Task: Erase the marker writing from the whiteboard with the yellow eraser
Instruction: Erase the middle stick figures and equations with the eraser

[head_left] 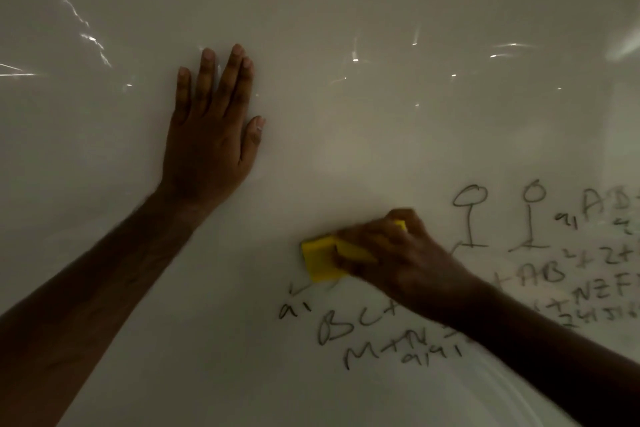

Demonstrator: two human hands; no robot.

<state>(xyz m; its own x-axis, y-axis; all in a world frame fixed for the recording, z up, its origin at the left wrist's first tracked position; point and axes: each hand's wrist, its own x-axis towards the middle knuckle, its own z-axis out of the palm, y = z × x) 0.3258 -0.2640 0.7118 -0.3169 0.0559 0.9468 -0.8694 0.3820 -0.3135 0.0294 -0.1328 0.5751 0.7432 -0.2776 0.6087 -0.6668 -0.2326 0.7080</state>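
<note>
A glossy whiteboard (pixel 346 10) fills the whole head view. My right hand (pixel 398 253) presses the yellow eraser (pixel 320 260) against the board at lower centre, fingers wrapped over its right half. Black marker writing (pixel 346 326) lies just below the eraser: letters like "BC+" and "M+N". More writing and two stick figures (pixel 498 218) sit to the right of my hand. My left hand (pixel 211 135) lies flat on the board at centre left, palm down, fingers together, holding nothing.
Bright light reflections (pixel 90 38) streak the upper board. My right forearm (pixel 554 357) covers part of the writing at lower right. The board above and left of the eraser carries no marks.
</note>
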